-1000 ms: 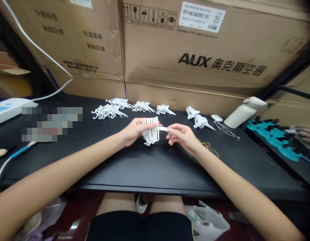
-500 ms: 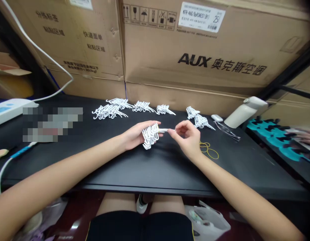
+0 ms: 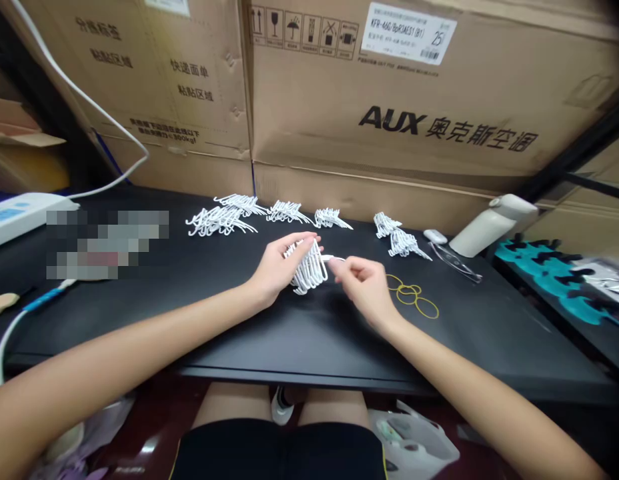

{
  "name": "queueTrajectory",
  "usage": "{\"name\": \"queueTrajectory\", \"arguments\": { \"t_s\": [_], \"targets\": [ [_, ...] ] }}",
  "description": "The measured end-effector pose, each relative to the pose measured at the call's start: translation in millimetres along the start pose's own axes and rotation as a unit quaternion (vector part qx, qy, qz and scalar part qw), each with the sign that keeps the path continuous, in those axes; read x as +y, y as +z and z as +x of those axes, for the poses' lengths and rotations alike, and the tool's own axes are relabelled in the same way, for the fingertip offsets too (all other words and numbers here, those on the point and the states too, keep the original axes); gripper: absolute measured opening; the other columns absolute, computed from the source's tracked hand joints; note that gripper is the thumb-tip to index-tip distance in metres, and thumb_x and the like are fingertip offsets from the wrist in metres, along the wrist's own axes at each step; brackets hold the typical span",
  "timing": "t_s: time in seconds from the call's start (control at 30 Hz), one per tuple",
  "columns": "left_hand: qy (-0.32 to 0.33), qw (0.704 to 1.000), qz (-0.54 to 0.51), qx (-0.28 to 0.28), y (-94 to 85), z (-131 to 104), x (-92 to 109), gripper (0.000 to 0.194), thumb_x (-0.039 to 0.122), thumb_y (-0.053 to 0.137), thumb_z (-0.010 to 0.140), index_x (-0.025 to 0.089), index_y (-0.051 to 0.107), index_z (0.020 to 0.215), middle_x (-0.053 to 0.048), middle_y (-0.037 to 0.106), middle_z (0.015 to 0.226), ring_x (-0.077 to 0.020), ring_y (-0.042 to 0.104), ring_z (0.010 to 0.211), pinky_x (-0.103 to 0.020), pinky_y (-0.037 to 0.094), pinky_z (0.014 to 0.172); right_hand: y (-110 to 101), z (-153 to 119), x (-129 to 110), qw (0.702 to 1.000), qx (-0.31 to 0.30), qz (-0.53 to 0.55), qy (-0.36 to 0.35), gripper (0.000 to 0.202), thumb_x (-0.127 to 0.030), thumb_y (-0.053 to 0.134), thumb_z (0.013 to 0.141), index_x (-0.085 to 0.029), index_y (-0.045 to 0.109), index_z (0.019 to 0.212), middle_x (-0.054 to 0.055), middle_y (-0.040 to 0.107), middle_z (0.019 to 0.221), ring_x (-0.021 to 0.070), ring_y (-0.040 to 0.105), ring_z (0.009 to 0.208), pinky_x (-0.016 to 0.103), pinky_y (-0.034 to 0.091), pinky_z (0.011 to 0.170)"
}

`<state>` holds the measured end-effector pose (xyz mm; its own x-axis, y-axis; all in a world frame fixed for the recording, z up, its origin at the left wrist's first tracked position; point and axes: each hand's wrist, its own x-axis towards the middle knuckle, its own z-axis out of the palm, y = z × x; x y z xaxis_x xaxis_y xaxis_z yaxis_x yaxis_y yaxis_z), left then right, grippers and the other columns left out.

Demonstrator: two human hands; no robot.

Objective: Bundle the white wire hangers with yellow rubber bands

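A bundle of white hooks (image 3: 309, 270) is gripped in my left hand (image 3: 280, 263), the thumb lying across its top and the bent ends hanging down. My right hand (image 3: 364, 280) pinches at the straight ends of the bundle, which stick out to the right. Part of those ends is hidden behind my fingers. Just right of my right hand, several yellow rubber bands (image 3: 415, 301) lie on the black table (image 3: 309, 347).
Piles of white hooks (image 3: 222, 219) line the back of the table before large cardboard boxes (image 3: 389, 87). A pale bottle (image 3: 492, 225), a white case (image 3: 434, 237) and glasses (image 3: 454, 262) lie at right, near teal holders (image 3: 549, 280). A power strip (image 3: 32, 217) sits at left.
My left thumb has come over the top of the bundle, which has turned slightly. My right hand has moved down and left, closer to it. A hand at the far right has left the view.
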<state>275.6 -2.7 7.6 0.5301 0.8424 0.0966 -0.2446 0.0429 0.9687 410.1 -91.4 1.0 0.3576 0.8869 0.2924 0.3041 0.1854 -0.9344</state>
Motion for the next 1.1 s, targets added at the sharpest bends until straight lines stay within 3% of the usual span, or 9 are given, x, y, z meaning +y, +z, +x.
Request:
{"name": "queueTrajectory", "arguments": {
  "t_s": [0.1, 0.23, 0.4, 0.6, 0.87, 0.97, 1.1],
  "targets": [
    [0.077, 0.995, 0.057, -0.005, -0.7, -3, -2, 0.035, 0.038, 0.064, 0.08, 0.014, 0.065, 0.106, -0.012, 0.066, 0.116, -0.0262, 0.063, 0.107, -0.036, 0.05, 0.091, 6, -1, 3, 0.985, -0.106, 0.104, 0.086, 0.031, -0.043, 0.074, 0.067, -0.015, 0.06, 0.065, -0.003, 0.052, 0.054, 0.0089, 0.047, 0.047, 0.021, 0.038, 0.039],
    [0.096, 0.991, 0.092, -0.021, -1.3, -6, -2, 0.035, 0.039, 0.064, 0.08, 0.014, 0.066, 0.105, -0.012, 0.067, 0.113, -0.0266, 0.064, 0.105, -0.036, 0.05, 0.09, 9, -2, 7, 0.971, -0.141, 0.167, 0.096, 0.023, -0.035, 0.076, 0.066, -0.015, 0.069, 0.076, 0.003, 0.063, 0.072, 0.0129, 0.058, 0.064, 0.021, 0.049, 0.045],
    [0.027, 0.999, 0.027, -0.026, -1.0, -2, -2, 0.038, 0.039, 0.068, 0.076, 0.013, 0.066, 0.105, -0.013, 0.067, 0.112, -0.0281, 0.064, 0.103, -0.039, 0.053, 0.086, 5, 1, 8, 0.971, -0.162, 0.157, 0.079, 0.017, -0.029, 0.076, 0.067, -0.015, 0.073, 0.077, 0.002, 0.066, 0.071, 0.0111, 0.059, 0.061, 0.02, 0.048, 0.047],
    [-0.064, 0.996, -0.042, -0.045, -5.4, 6, -3, 0.036, 0.039, 0.072, 0.072, 0.012, 0.07, 0.095, -0.015, 0.07, 0.105, -0.0282, 0.065, 0.1, -0.041, 0.053, 0.087, 3, 0, 5, 0.965, -0.189, 0.144, 0.11, 0.02, -0.029, 0.078, 0.066, -0.014, 0.073, 0.078, 0.002, 0.068, 0.066, 0.0098, 0.06, 0.052, 0.021, 0.049, 0.05],
    [-0.036, 0.999, -0.009, -0.026, -4.8, 3, -3, 0.029, 0.034, 0.073, 0.071, 0.012, 0.071, 0.09, -0.013, 0.071, 0.103, -0.0279, 0.067, 0.097, -0.04, 0.053, 0.085, 10, -5, 6, 0.972, -0.168, 0.124, 0.111, 0.027, -0.036, 0.078, 0.065, -0.013, 0.066, 0.074, 0.001, 0.066, 0.057, 0.0098, 0.057, 0.043, 0.022, 0.048, 0.045],
    [-0.09, 0.994, -0.058, -0.027, -4.7, 4, 1, 0.023, 0.029, 0.072, 0.071, 0.012, 0.071, 0.086, -0.013, 0.072, 0.101, -0.0268, 0.067, 0.095, -0.038, 0.055, 0.082, 7, -7, 3, 0.975, -0.175, 0.098, 0.098, 0.029, -0.042, 0.071, 0.072, -0.014, 0.063, 0.072, -0.001, 0.061, 0.048, 0.0081, 0.05, 0.035, 0.019, 0.04, 0.037],
    [-0.15, 0.979, -0.136, 0.002, -7.4, 10, 5, 0.013, 0.021, 0.064, 0.076, 0.011, 0.069, 0.083, -0.011, 0.073, 0.092, -0.0212, 0.07, 0.082, -0.031, 0.057, 0.07, -3, -5, -3, 0.985, -0.156, 0.066, 0.026, 0.038, -0.048, 0.06, 0.081, -0.016, 0.058, 0.061, -0.007, 0.042, 0.036, 0.0043, 0.031, 0.029, 0.019, 0.025, 0.034]
  ]
}}
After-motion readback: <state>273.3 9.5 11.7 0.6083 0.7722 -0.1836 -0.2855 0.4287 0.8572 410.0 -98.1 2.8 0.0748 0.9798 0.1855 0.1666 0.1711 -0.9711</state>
